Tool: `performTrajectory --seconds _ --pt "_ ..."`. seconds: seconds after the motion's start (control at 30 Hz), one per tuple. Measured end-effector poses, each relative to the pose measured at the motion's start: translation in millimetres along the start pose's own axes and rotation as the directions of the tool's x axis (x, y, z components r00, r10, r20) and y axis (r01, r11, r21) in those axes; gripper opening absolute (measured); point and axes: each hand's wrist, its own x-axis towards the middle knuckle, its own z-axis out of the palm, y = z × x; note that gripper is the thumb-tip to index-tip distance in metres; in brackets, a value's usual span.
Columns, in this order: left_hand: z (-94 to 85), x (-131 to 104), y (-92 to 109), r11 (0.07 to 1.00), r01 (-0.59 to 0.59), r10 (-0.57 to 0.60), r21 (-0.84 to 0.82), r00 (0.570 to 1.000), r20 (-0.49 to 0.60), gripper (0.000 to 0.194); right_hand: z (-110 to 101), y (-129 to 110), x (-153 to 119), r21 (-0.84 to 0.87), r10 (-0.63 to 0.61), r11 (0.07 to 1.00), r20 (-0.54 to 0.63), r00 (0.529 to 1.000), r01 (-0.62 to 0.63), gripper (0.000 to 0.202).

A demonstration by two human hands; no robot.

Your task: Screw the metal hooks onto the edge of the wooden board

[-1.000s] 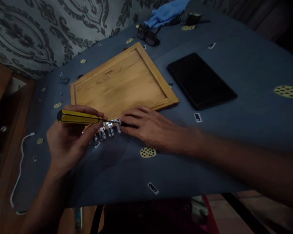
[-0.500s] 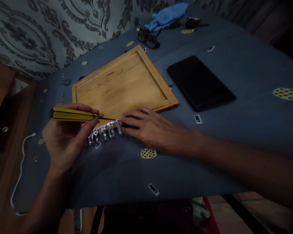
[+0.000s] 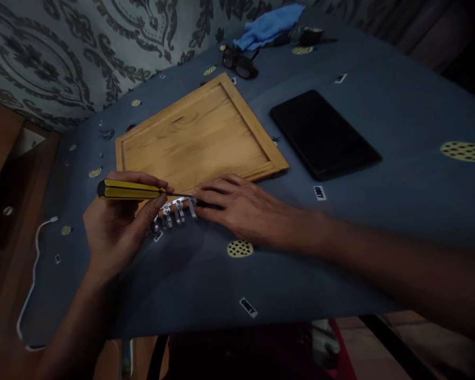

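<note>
My left hand [image 3: 113,227] is closed around a screwdriver [image 3: 132,190] with a yellow and black handle, its shaft lying almost level and pointing right. The tip meets the right end of a silver hook rail [image 3: 179,206] along the near edge of a framed wooden board [image 3: 190,140]. Several curved metal hooks hang from that rail, and my left fingers hide some of them. Pressed against the rail's right end and the board's edge are the fingertips of my right hand [image 3: 245,211]; the exact grip is partly hidden.
A black tablet [image 3: 325,134] lies right of the board on the blue patterned tablecloth [image 3: 293,274]. Farther back are sunglasses [image 3: 239,62] and a blue cloth [image 3: 269,26]. A white cable [image 3: 35,269] runs along the left edge, beside wooden furniture.
My left hand and the screwdriver have moved right, bringing the tip onto the rail's right-end hook. My right hand stays almost where it was.
</note>
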Motion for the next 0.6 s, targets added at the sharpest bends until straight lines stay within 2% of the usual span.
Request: performTrajectory --seconds 0.27,0.6 --pt "-5.5 2.8 -2.4 1.0 0.005 -0.005 0.015 0.999 0.054 0.02 -3.3 -0.9 2.6 0.036 -0.002 0.999 0.022 1.0 0.001 0.033" --pt "-8.1 5.9 -3.6 1.0 -0.015 0.013 0.026 0.996 0.091 0.017 -3.5 -1.5 3.5 -0.011 0.01 1.0 0.03 0.999 -0.01 0.034"
